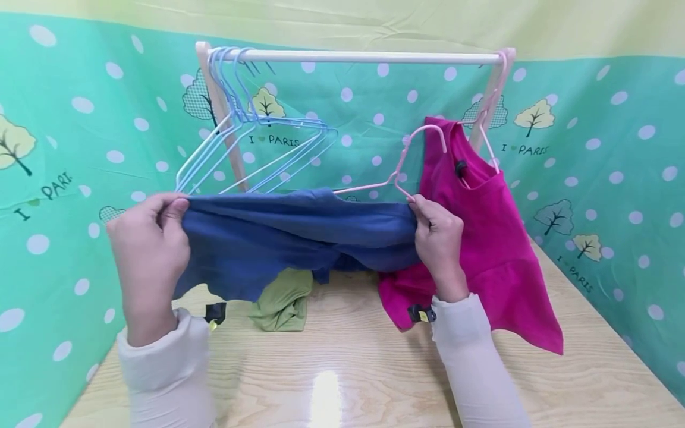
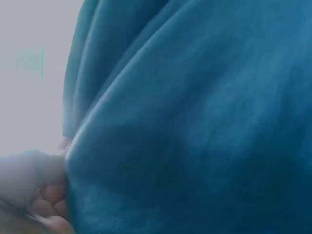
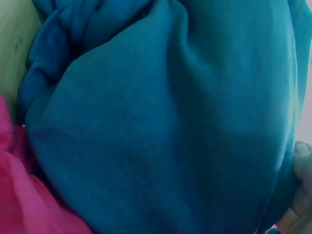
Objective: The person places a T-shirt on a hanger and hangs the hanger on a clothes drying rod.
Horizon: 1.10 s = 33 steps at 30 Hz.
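A blue garment [image 1: 299, 229] is stretched between both hands in the head view, and it fills most of each wrist view. My left hand [image 1: 152, 244] pinches its upper left corner between thumb and curled fingers. At the other end, my right hand [image 1: 440, 241] pinches the garment's upper right edge, right at the shoulder of a pink hanger [image 1: 402, 159]. The hanger's hook and neck rise above the cloth, tilted to the right; its lower part is hidden by the garment. Behind the right hand hangs a magenta sleeveless garment [image 1: 481, 238].
A rack with a white rail [image 1: 353, 57] stands behind the hands. Several blue hangers [image 1: 243, 119] hang at its left end, and another pink hanger [image 1: 484, 113] holds the magenta garment at its right. A green cloth [image 1: 283, 303] lies on the wooden table [image 1: 342, 351].
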Motion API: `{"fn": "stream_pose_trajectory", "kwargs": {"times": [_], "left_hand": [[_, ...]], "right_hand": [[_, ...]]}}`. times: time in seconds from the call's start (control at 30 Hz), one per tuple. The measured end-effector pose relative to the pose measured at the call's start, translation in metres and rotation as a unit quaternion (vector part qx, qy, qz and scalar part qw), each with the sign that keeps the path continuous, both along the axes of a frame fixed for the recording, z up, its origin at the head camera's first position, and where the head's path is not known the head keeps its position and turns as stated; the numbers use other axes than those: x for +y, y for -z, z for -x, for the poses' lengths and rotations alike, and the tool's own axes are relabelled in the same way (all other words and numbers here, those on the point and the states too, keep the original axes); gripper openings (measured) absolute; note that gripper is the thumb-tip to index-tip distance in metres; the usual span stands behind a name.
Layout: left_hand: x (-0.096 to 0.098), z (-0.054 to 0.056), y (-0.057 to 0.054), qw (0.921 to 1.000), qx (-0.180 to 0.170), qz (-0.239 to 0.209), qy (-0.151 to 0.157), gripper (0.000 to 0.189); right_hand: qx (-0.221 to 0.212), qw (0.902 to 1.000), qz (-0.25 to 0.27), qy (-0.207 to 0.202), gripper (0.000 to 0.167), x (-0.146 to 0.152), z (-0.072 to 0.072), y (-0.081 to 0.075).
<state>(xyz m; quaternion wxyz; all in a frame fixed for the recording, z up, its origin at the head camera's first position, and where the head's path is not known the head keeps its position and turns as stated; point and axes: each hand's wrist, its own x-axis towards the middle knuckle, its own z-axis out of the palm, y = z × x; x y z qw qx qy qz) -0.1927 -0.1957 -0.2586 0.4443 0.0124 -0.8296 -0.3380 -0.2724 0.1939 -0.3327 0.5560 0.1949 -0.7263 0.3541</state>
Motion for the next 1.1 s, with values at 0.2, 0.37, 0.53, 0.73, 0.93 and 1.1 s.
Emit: {"fn": "stream_pose_trajectory", "kwargs": {"times": [0.2,0.37,0.53,0.73,0.93,1.1], "left_hand": [[-0.007,-0.003,-0.002,0.9984,-0.052,0.020,0.004,0.028],[-0.010,-0.002,-0.001,0.9770,-0.180,0.099,0.056,0.029],[-0.006,0.001,0.001,0.9563,-0.229,0.152,0.099,0.026],[0.010,0.000,0.001,0.9502,-0.211,0.165,0.159,0.034],[0.033,-0.002,0.003,0.9543,-0.142,0.186,0.186,0.038],[0.061,0.003,0.011,0.9605,-0.119,0.203,0.149,0.025]], "right_hand": [[0.010,0.9998,0.008,-0.015,0.014,0.000,-0.001,-0.002],[0.003,0.9998,0.005,-0.021,0.014,0.000,-0.002,-0.003],[-0.011,0.9998,-0.006,-0.017,0.015,-0.002,-0.003,-0.002],[-0.041,0.9989,-0.022,0.002,0.016,-0.005,-0.005,-0.002],[-0.054,0.9980,-0.030,0.015,0.015,-0.008,-0.007,-0.003],[-0.069,0.9969,-0.035,0.011,0.012,-0.013,-0.007,-0.002]]}}
